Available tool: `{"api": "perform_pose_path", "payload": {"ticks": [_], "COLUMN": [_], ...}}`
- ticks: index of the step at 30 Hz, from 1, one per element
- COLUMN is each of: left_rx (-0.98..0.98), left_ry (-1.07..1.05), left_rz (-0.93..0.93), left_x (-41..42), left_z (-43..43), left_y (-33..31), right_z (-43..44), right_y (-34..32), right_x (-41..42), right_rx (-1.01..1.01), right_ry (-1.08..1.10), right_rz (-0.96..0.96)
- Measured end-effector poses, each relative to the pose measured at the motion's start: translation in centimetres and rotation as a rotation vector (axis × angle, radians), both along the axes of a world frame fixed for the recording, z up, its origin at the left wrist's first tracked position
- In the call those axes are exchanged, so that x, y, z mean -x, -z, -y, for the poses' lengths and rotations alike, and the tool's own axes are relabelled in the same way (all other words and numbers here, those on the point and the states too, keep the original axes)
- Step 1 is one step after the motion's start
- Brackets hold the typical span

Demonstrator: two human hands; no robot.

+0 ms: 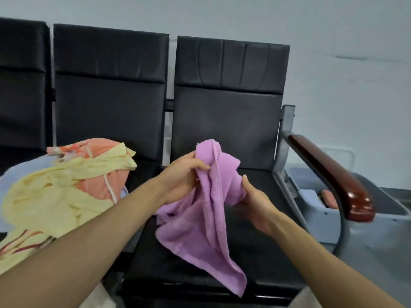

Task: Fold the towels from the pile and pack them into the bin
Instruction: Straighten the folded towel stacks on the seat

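The purple towel (206,203) hangs bunched and crumpled between both hands above the black seat (255,252) of the right-hand chair, its lower corner trailing down onto the seat's front edge. The left hand (184,174) has its fingers clamped on the upper edge of the cloth, thumb over the top; the right hand (255,205) holds the bunched middle from the side, fingers partly hidden, so how firmly it grips is unclear. The step in hand looks like opening the towel out before the first fold. To do it well, each hand should work along the hem to a corner, pull the edge taut, then lay the cloth flat on the seat. The pile of towels (66,185) lies on the neighbouring seat; the grey bin (322,216) stands beyond the wooden armrest (333,176).
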State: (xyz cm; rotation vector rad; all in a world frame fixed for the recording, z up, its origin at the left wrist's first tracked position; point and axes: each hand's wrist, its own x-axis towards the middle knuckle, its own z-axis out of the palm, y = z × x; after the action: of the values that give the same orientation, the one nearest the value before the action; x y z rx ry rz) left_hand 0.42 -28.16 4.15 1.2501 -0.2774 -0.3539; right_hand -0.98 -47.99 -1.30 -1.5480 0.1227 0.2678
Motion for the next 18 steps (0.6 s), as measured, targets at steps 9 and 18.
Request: {"api": "perform_pose_path", "payload": {"ticks": [9,18], "left_rx": [-0.292,-0.481], "left_ry": [-0.192,-0.26], "left_rz": [-0.064,0.019], "left_x": [-2.4,-2.1], "left_z": [-1.4,0.0], "left_y": [8.2,10.7], "right_z": [2.1,1.3], "right_y": [4.6,4.0], "right_x": [-2.6,-4.0], "right_rx": [0.262,0.355], "right_ry": [0.127,-0.19], "right_rz": [0.034,0.082]}}
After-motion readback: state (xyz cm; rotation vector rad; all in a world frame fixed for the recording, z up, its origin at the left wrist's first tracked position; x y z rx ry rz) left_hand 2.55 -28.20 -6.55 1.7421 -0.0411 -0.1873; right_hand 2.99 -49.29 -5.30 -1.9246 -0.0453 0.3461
